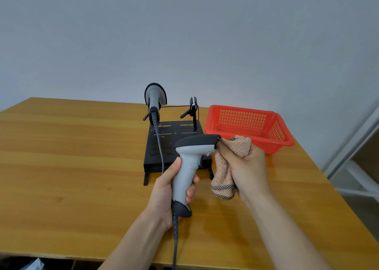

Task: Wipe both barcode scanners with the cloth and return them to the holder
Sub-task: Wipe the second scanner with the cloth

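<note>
My left hand (167, 189) grips the handle of a grey and black barcode scanner (190, 152), held upright over the table with its head pointing right. My right hand (244, 165) is closed on a bunched pink waffle cloth (223, 167) and presses it against the scanner's front window. A second grey scanner (154, 97) sits in the left cradle of the black holder (162, 146); its cable hangs down over the base. The holder's right cradle (193, 107) holds nothing.
A red plastic basket (274, 126) stands right of the holder, close to my right hand. The wooden table (71, 157) ends at a wall behind and drops off on the right, where a white frame (356, 179) stands. The held scanner's cable (175, 243) trails off the front edge.
</note>
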